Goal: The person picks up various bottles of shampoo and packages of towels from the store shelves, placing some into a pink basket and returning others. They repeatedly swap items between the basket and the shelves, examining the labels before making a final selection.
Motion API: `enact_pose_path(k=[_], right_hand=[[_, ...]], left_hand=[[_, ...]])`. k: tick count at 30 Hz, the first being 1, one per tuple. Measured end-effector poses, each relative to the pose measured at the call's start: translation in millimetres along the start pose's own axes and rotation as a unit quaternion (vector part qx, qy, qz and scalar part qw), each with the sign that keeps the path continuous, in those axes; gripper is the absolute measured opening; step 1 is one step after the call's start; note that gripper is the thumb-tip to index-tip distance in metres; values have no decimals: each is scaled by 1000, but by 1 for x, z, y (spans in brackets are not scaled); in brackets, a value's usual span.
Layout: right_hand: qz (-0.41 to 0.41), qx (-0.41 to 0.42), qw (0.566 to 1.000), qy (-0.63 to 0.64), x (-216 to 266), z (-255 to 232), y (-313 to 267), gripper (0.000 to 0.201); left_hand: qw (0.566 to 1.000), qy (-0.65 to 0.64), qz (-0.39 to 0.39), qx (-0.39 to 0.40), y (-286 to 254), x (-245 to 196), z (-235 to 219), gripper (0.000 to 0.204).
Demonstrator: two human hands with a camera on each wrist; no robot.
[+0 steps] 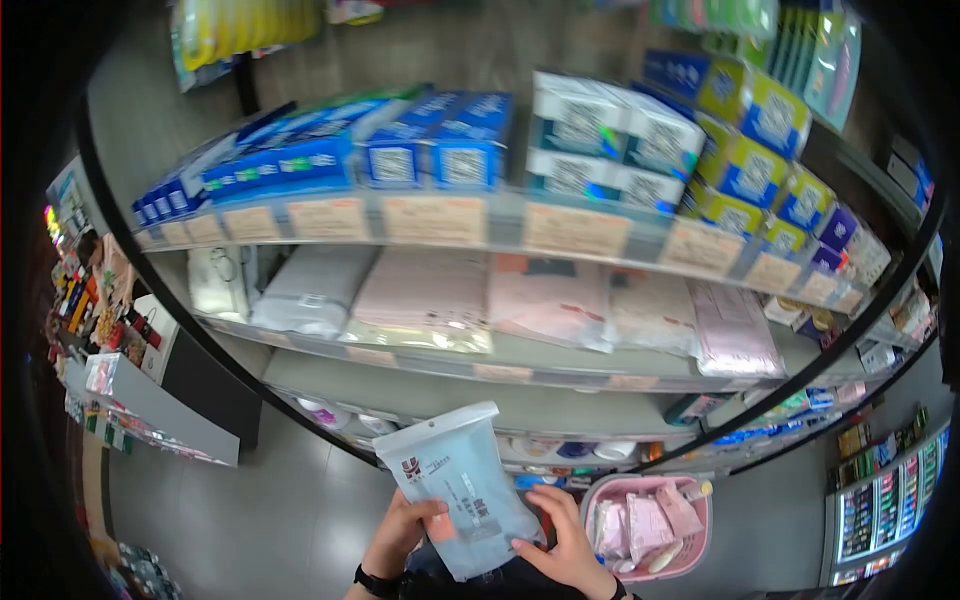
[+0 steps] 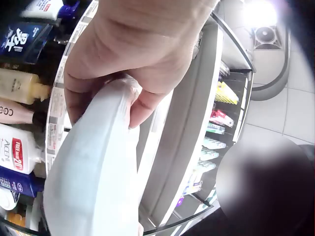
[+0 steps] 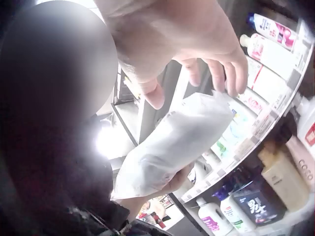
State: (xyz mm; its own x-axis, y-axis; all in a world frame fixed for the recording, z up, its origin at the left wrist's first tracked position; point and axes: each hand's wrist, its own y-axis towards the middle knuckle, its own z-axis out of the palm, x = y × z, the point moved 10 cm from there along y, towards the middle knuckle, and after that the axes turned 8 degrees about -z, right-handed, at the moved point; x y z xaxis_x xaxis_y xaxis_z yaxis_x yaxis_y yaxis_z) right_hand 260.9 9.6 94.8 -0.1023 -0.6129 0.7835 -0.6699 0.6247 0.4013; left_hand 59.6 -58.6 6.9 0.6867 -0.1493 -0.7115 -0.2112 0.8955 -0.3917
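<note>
In the head view a pale blue flat plastic packet [image 1: 465, 495] with dark print and a hang hole tilts in front of me. My left hand [image 1: 400, 530] grips its left edge, thumb across the printed face. The left wrist view shows that hand [image 2: 138, 42] pinching the packet [image 2: 93, 157] edge-on between thumb and fingers. At the lower right corner is my right hand [image 1: 565, 545], its thumb tip overlapping the packet. From the right wrist, the right hand [image 3: 182, 39] has its fingers spread loosely just off the packet [image 3: 172, 145].
Bagged pink and grey textiles [image 1: 420, 290] lie on the middle shelf, below several blue boxes [image 1: 280, 155]. A pink basket [image 1: 700, 545] with pink packets stands on the floor to the right. Pump bottles [image 2: 17, 86] line a shelf in the left wrist view.
</note>
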Motion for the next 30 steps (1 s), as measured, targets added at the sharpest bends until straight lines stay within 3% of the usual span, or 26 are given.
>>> enact_pose_path(k=[1, 3, 5, 7, 8, 9, 12, 15, 19, 23, 25, 27, 28, 30], right_hand=[[-13, 3, 1000, -1, 3, 12, 5, 66], [125, 31, 960, 250, -20, 58, 2, 83], [137, 65, 927, 342, -22, 104, 1, 85], [147, 18, 927, 345, -4, 125, 8, 75], [182, 57, 922, 338, -4, 143, 8, 95], [172, 56, 924, 337, 1, 153, 14, 95], [218, 30, 903, 370, 5, 188, 17, 91], [212, 67, 919, 327, 25, 219, 24, 93], [151, 51, 938, 307, 54, 246, 27, 94], [185, -15, 941, 283, 51, 248, 18, 91], [139, -70, 958, 241, 63, 233, 18, 90], [152, -128, 947, 252, 68, 224, 11, 91], [161, -164, 934, 273, 70, 218, 8, 92], [160, -183, 932, 268, 80, 211, 8, 93]], left_hand=[[1000, -2, 13, 0, -3, -8, -10, 57], [1000, 1, -21, 17, -8, -13, -29, 54], [1000, 21, 3, 14, -18, -30, -52, 51], [997, 62, -31, 24, -32, -43, -62, 48], [998, 54, -33, 17, -40, -54, -64, 40], [998, 58, -25, 20, -43, -63, -76, 40], [992, 121, -32, 28, -51, -67, -112, 57], [985, 166, -24, 35, -60, -83, -136, 43], [982, 163, -37, 91, -67, -91, -160, 53], [972, 170, -61, 153, -75, -102, -157, 52], [962, 177, -72, 197, -74, -101, -145, 54], [946, 204, -23, 251, -77, -105, -133, 57], [937, 210, -81, 266, -78, -94, -131, 62], [918, 245, -106, 294, -82, -88, -119, 61]])
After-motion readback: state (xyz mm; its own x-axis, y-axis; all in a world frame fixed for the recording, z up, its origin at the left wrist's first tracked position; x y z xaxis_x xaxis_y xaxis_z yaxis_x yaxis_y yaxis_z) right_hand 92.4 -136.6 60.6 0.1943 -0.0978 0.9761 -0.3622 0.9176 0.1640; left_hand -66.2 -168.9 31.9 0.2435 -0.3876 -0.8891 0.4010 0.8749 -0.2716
